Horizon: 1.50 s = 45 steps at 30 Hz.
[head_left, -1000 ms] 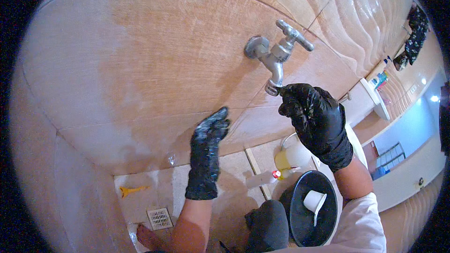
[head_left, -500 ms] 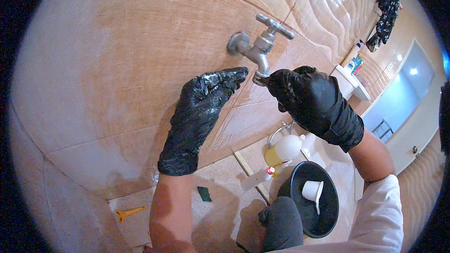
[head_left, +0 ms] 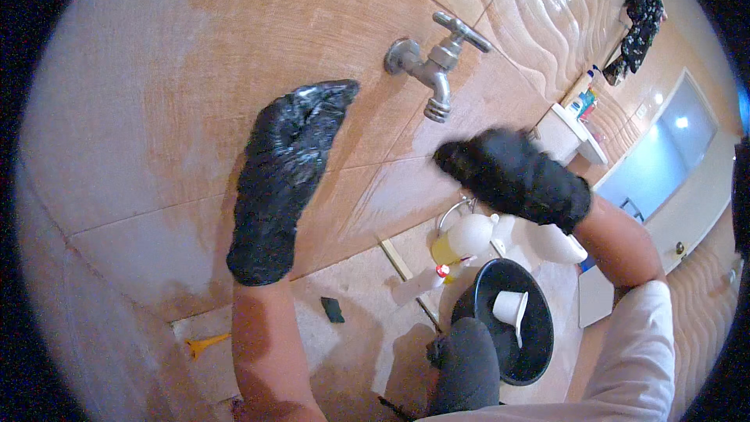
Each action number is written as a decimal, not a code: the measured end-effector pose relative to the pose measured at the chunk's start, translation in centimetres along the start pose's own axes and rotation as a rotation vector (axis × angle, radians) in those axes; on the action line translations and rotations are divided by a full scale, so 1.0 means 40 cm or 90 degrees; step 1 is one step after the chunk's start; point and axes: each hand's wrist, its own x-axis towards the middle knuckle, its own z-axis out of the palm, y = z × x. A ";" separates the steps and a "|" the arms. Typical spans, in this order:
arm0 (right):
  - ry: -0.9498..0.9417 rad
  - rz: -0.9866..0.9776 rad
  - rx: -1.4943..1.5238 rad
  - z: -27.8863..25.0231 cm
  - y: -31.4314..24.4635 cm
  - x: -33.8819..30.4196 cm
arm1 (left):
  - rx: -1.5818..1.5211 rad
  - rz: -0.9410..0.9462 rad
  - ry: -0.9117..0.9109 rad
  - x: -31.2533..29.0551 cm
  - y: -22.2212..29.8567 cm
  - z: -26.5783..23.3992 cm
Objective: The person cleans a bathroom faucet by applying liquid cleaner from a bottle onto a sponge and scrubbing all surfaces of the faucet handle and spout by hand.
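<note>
A metal tap with a T-shaped handle sticks out of the tiled wall, its spout pointing down. To its left my left hand, in a wet, shiny black glove, is raised close to the wall; its fingers are pressed together, and whatever they may hold is hidden. Below and right of the spout is my right hand, also black-gloved and apart from the tap. Its fingers are curled closed and slightly blurred, so I cannot make out anything in them.
On the floor stand a black basin with a white dipper in it, a white jug and a red-capped bottle. A dark green scrap and a yellow tool lie left. Bottles fill a corner shelf near a door.
My right hand has come off the tap's spout and moved down, leaving the spout uncovered. My left hand has drawn left, away from the tap. The view has shifted slightly.
</note>
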 end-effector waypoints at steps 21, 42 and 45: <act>0.085 0.256 0.160 -0.030 -0.033 0.023 | -0.287 -0.297 -0.028 -0.003 -0.036 -0.098; 0.118 0.198 0.025 -0.023 -0.037 0.034 | -0.279 -0.328 -0.037 0.004 -0.027 -0.112; 0.098 0.053 0.105 0.007 -0.011 0.020 | -0.290 -0.349 -0.031 0.005 -0.032 -0.102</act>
